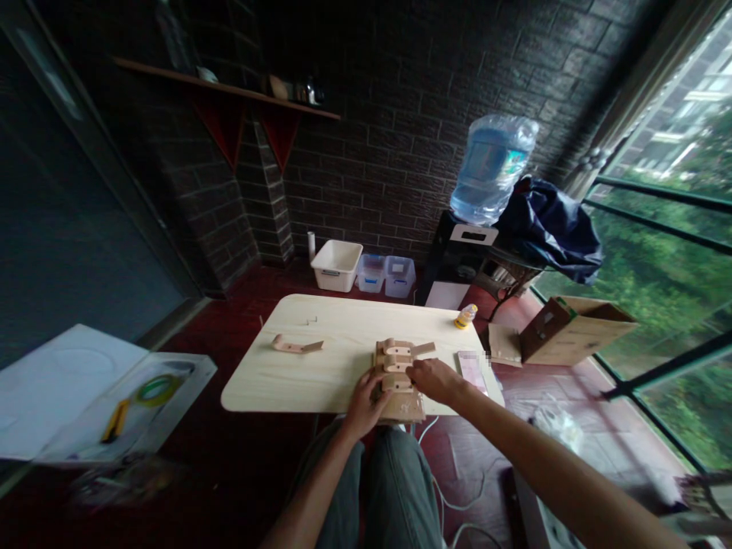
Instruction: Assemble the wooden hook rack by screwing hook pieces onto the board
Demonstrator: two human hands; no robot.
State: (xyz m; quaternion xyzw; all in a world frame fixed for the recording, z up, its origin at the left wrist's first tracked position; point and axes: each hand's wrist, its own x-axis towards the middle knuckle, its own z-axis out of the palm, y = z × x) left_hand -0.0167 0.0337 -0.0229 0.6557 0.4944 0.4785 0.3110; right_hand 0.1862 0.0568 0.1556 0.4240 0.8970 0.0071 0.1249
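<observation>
Near the table's front edge lies a flat wooden board [400, 410] bearing a row of light wooden hook-like pieces [396, 367], each with a rounded end and a dark hole. My left hand [366, 400] is closed around the left side of the nearest wooden piece [394, 383]. On the other side, my right hand [433, 379] has its fingers bent together at the right ends of the pieces; what they pinch, if anything, is hidden. A similar loose wooden piece [294, 347] lies to the left, with small metal screws or pins [312, 320] behind it.
On the pale table [337, 316], a yellow-capped bottle [466, 316] stands at the far right corner and a pinkish flat object [472, 372] lies on the right. An open white case [171, 404] is at left. Beyond are plastic bins [337, 267], a water dispenser [457, 259] and a cardboard box [572, 332].
</observation>
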